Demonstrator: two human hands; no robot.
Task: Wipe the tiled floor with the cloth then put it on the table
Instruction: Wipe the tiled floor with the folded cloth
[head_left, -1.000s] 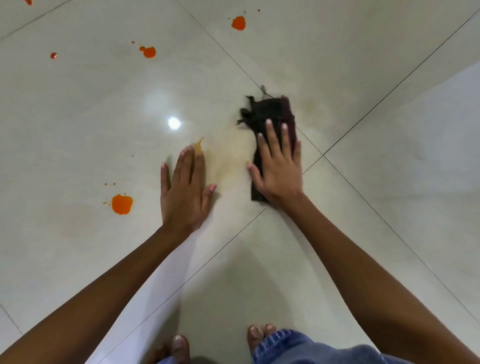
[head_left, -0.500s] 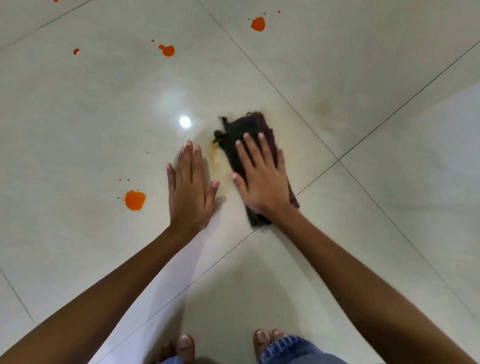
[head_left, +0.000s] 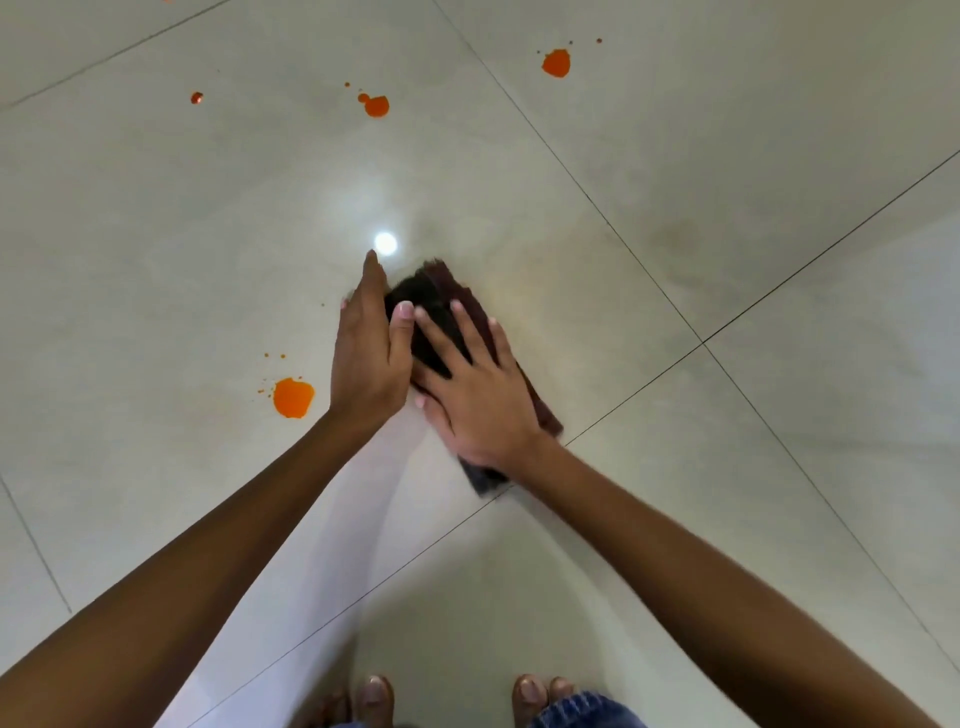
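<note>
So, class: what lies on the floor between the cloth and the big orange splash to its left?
The left hand, against the cloth; from hand to splash, bare tile. Head view.

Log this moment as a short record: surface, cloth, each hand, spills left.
surface: pale tiled floor, glossy
cloth: dark cloth flat on the floor
right hand: right hand spread flat on the cloth
left hand: left hand on edge against the cloth's left side
spills left: orange spots, four larger ones, untouched, left of and beyond the cloth
table: not in view
</note>
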